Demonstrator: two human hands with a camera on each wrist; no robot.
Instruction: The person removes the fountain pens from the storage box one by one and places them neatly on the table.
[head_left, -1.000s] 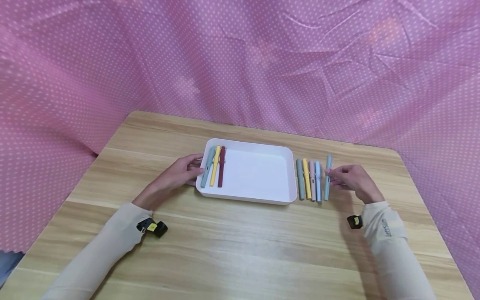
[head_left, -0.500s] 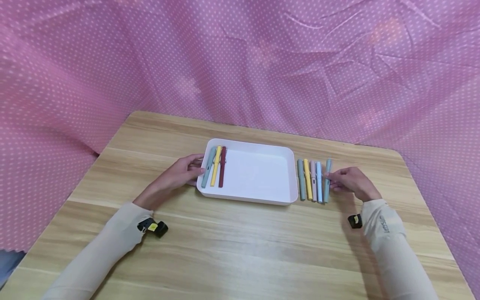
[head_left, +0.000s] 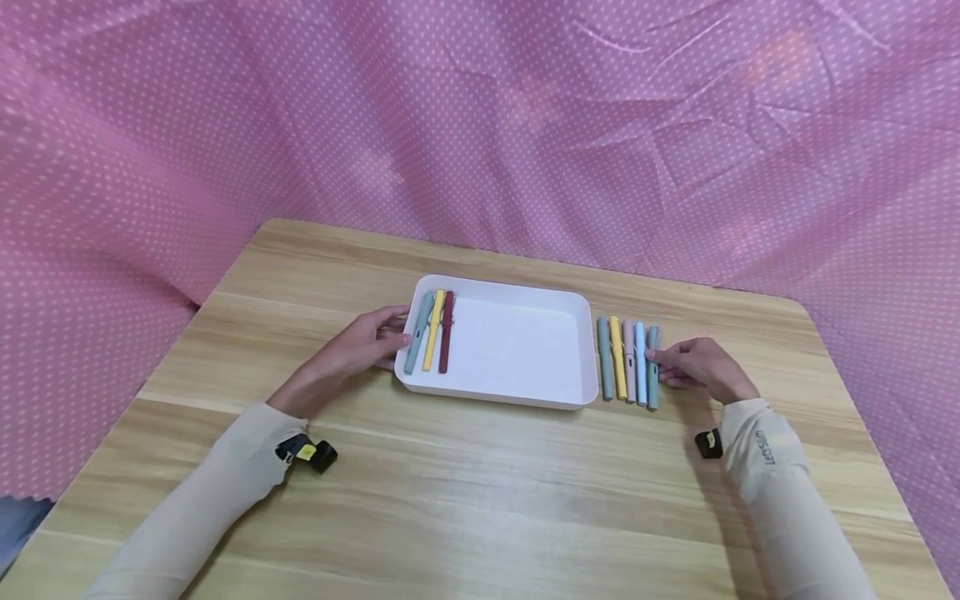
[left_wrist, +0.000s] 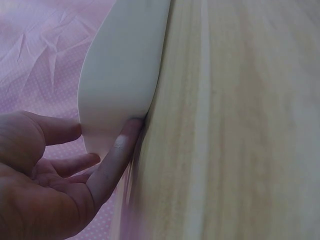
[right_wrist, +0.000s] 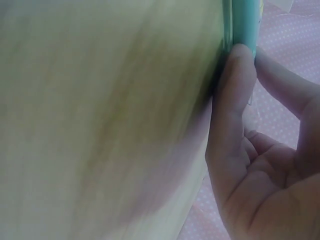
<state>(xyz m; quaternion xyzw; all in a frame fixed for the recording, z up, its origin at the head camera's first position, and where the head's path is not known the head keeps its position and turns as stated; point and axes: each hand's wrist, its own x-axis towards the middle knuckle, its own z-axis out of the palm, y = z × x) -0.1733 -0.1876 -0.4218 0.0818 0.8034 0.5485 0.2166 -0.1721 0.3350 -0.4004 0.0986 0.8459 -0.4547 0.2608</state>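
Wears a left sleeve of cream cloth, plain and slightly wrinkled, ending behind the left grip. Has around its cuff a black strap, with a yellow patch and a small black block on the inner side behind this grip. Wears on the other arm a similar cream right sleeve, with dark lettering on the cuff behind the right grip, too small for sure reading. Carries beside this cuff another black block with a pale yellow mark.

Pink cloth backdrop, white-dotted; light-brown, grained wooden tabletop; white rectangular tray; slim pens in grey-green, yellow, dark red, mauve, pale blue; cream fabric sleeves.
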